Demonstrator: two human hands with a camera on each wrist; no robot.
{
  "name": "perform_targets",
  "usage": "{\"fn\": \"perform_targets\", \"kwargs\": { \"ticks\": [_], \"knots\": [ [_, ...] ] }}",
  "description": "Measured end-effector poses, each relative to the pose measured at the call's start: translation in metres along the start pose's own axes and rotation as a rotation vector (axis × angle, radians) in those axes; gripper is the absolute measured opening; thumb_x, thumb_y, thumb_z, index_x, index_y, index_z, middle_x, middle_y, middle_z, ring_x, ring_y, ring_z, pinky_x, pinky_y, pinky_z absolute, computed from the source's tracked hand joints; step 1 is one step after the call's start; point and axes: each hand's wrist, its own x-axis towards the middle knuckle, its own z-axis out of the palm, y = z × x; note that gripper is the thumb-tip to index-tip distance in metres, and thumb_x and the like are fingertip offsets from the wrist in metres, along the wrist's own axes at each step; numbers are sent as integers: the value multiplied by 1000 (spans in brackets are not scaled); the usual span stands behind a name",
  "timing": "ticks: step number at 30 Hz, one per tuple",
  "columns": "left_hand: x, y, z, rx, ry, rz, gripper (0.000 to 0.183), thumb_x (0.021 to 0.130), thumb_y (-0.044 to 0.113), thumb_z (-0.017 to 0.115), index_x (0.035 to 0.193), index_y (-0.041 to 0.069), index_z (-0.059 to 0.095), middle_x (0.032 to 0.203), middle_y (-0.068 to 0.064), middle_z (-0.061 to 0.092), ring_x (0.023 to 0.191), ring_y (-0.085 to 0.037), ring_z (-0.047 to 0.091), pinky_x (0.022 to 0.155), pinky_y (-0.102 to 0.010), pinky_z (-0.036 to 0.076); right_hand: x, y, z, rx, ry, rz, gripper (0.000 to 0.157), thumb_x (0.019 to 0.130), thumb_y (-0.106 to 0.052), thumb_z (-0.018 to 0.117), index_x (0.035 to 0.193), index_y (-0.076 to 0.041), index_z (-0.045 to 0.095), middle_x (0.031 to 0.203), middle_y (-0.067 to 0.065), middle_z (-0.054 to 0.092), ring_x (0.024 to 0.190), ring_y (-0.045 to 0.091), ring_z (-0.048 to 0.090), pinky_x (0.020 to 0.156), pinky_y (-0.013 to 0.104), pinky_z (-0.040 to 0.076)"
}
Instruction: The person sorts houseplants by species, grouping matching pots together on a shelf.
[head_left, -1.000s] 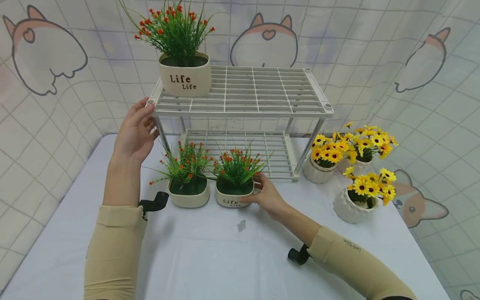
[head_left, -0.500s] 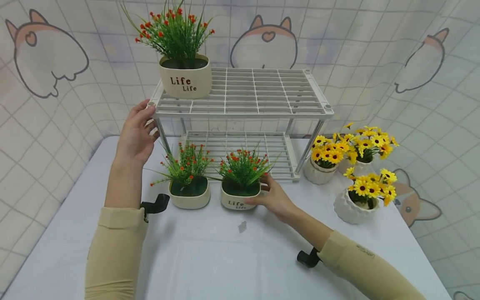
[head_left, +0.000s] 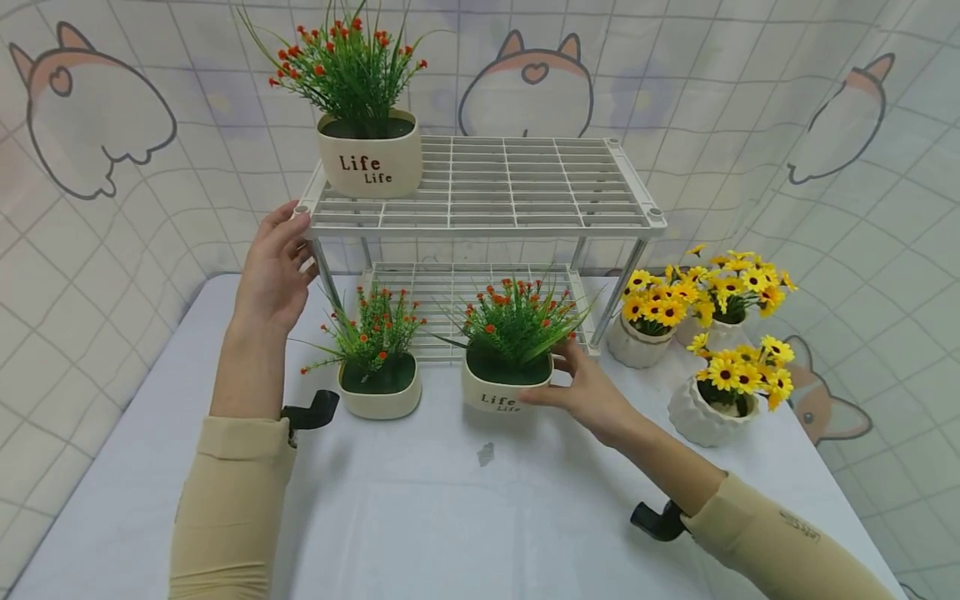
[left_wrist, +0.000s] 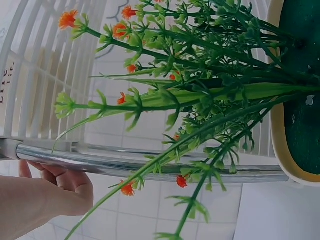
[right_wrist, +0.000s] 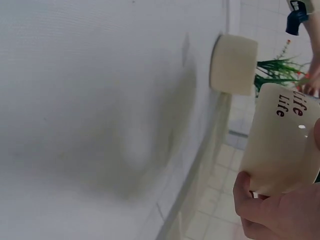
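Observation:
My right hand (head_left: 592, 396) grips the right side of a cream "Life" flower pot (head_left: 498, 398) with red-flowered grass, thumb on its front. In the right wrist view the pot (right_wrist: 280, 145) is off the white cloth, fingers (right_wrist: 245, 200) round its base. My left hand (head_left: 273, 275) holds the upper left corner of a white two-tier rack (head_left: 487, 232), thumb at the corner; in the left wrist view its curled fingers (left_wrist: 75, 187) lie beside the metal post (left_wrist: 100, 166). A similar potted plant (head_left: 380, 402) stands on the cloth before the rack's left side.
Another "Life" pot (head_left: 371, 167) stands on the top tier's left end. The lower tier (head_left: 495, 275) lies behind the front plants. Right of the rack are white pots of yellow flowers, one nearer (head_left: 705, 412) and others behind, including a ribbed pot (head_left: 637, 343). Patterned curtain surrounds the table.
My right hand has carried the flower pot to the right, away from the left plant, and raised it off the cloth. My left hand stays at the rack's corner.

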Motion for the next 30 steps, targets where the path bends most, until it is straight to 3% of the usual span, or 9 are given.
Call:
{"fn": "perform_targets", "kwargs": {
  "ticks": [14, 21, 30],
  "knots": [
    [0, -2, 0, 16, -3, 21, 46, 103, 28, 62, 143, 20, 41, 139, -5, 45, 117, -18, 41, 97, -38, 23, -29, -51, -16, -7, -29, -114, 89, 86, -8, 84, 156, -13, 30, 153, 9, 42, 138, 34, 43, 98, 43, 51],
    [1, 0, 0, 8, 1, 18, 45, 103, 28, 63, 142, 20, 42, 135, -5, 46, 112, -17, 43, 93, -36, 25, -33, -70, -17, 5, -55, -172, 85, 88, -3, 81, 154, -6, 28, 154, 12, 38, 142, 34, 38, 99, 40, 50],
    [0, 0, 0, 8, -2, 14, 43, 103, 28, 63, 140, 20, 42, 134, -4, 47, 113, -18, 43, 94, -36, 25, -31, -98, -21, -36, -60, -232, 87, 88, -1, 80, 157, -10, 27, 155, 8, 39, 141, 31, 39, 99, 43, 51]
  ]
}}
